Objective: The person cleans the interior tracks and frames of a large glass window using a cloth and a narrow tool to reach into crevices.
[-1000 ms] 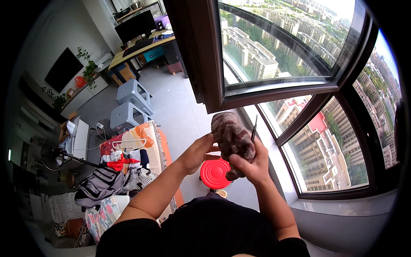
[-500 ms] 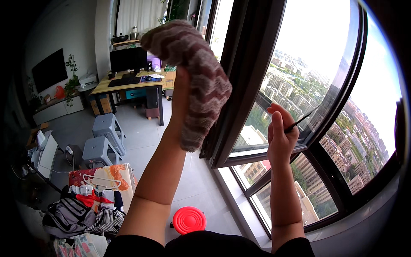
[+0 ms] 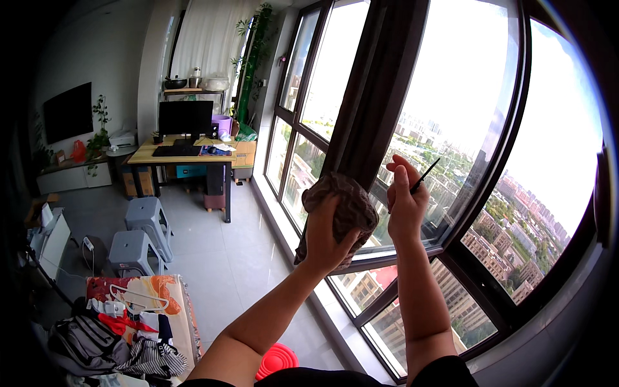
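Note:
My left hand [image 3: 324, 237] is closed round a fluffy cloth [image 3: 351, 206] with brown and grey stripes, bunched up in front of the dark window frame [image 3: 387, 103]. The cloth seems to lie against the edge of that frame, though the contact itself is hidden. To its right, my right hand [image 3: 407, 200] is raised before the glass of the opened window sash [image 3: 451, 84]. A thin dark stick [image 3: 426, 174] sticks out of its grip, pointing up and right. Its fingers curl, and the stick's lower end is hidden in the hand.
A red round stool [image 3: 277, 361] stands close below me. Left of it, a low surface with a patterned cover [image 3: 174, 290] bears clothes, a white hanger [image 3: 138, 298] and a grey backpack [image 3: 84, 345]. Grey stools [image 3: 149, 219] and a desk [image 3: 177, 156] stand farther off.
My left hand has swung down and right with the cloth, from upright in the air to the window frame. The right hand has shifted slightly left, its stick now steeper. The view has turned somewhat.

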Available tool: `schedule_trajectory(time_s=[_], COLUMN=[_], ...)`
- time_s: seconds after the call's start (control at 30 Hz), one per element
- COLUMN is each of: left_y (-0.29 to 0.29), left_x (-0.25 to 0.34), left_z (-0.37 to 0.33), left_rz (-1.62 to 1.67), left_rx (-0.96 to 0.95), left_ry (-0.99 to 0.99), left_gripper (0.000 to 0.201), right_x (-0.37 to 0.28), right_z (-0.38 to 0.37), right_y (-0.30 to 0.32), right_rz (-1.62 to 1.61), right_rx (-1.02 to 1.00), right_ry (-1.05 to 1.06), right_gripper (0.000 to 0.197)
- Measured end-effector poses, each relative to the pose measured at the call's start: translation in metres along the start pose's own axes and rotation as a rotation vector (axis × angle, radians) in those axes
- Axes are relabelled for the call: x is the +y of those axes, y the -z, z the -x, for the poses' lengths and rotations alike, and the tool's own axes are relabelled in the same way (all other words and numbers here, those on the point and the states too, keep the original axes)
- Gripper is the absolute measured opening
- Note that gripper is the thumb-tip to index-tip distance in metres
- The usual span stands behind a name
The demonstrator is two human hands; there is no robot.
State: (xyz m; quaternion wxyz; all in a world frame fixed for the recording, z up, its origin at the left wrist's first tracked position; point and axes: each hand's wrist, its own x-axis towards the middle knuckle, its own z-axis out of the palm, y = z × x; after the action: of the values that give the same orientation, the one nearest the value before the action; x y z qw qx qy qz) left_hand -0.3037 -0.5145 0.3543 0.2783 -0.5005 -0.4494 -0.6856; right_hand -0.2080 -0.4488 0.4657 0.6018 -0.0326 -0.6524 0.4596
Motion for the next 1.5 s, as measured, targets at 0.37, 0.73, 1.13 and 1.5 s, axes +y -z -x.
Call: schedule_trajectory(time_s=[0.37,0.73,1.13,1.5], left_y=[0.005,0.000,-0.033,-0.054], left_x=[0.013,0.049,0.147,0.224], left_z=[0.048,-0.045,-0.270,-0.445], left_rz=[0.115,0.010,0.005,-0.097], left_rx=[-0.032,-0.235,-0.227,-0.199], left_ry=[0.166,-0.265,-0.509,-0.503], left_gripper=[0.054,0.062,0.071,0.075], right_x=[-0.039,-0.058,-0.079,-0.078], right_z=[-0.054,-0.041,-0.041,-0.040], right_y=[-0.051,-0.013,0.086,0.153], right_rz=[0.751,0.662,0.157,0.295], right_rx=[0.285,0.255,-0.021,-0.191], right_ry=[0.354,0.541,0.334,0.588], right_gripper=[0.062,0.049,0.026,0.014])
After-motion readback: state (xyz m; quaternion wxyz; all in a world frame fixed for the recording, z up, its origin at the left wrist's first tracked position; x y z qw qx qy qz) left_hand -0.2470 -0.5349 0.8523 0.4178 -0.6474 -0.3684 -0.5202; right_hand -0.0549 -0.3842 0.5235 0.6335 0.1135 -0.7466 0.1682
